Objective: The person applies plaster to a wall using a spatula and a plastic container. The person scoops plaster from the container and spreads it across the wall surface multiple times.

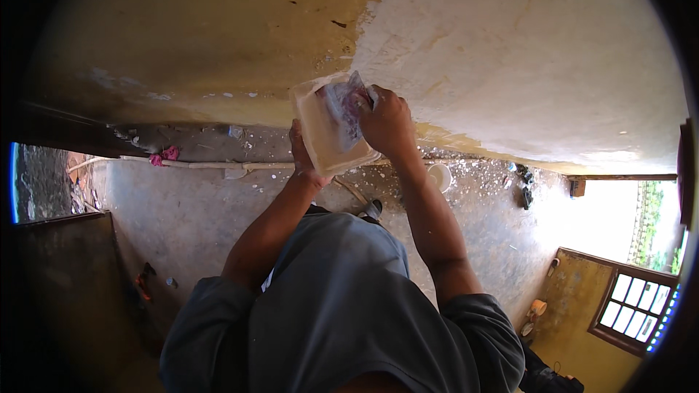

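Note:
My left hand (303, 154) grips a rectangular whitish plastic tub (315, 127) by its near left side, the fingers partly hidden beneath it. Tilted in front of the wall, the tub has a pale coating over its inside. My right hand (387, 124) is closed on a crumpled clear plastic bag (345, 108) with white and purple patches, held over the tub's opening. Whether the bag touches the tub's bottom I cannot tell. Close beyond both hands rises the wall (466, 58), yellow-brown on the left and coated whitish on the right.
Along the wall's foot lies a long wooden pole (218, 165) with a pink cloth (166, 155) on it. White flakes are scattered over the floor (196, 211). A white bucket (440, 176) stands right of my feet. A barred window (632, 307) is at the lower right.

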{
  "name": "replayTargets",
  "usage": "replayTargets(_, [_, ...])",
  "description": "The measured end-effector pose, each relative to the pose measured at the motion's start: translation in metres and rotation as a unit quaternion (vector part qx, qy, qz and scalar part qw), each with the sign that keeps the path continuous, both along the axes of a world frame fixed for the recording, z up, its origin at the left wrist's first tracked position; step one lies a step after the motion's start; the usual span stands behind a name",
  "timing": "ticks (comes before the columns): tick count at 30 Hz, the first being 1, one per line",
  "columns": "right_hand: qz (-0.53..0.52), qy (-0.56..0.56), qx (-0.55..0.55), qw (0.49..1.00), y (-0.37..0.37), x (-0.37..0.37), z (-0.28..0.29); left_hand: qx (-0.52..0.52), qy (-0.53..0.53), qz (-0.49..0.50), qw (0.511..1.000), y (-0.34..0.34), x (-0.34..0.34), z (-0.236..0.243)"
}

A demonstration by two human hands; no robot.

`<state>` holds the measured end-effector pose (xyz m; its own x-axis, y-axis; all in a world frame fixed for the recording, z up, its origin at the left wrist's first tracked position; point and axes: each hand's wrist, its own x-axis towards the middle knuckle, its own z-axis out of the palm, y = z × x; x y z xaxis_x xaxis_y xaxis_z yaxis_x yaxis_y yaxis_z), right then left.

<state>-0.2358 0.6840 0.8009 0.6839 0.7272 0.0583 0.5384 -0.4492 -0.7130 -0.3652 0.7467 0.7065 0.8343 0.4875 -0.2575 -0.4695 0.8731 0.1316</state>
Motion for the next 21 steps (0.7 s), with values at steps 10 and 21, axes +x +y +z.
replayTargets(10, [0.012,0.071,-0.002,0.997,-0.001,-0.008,-0.020,0.079,0.060,0.005,0.995,-0.004,0.011,-0.005])
replayTargets(21, [-0.036,0.423,0.177,0.888,-0.017,0.031,-0.036,0.051,-0.049,0.013,0.997,0.001,0.007,-0.008])
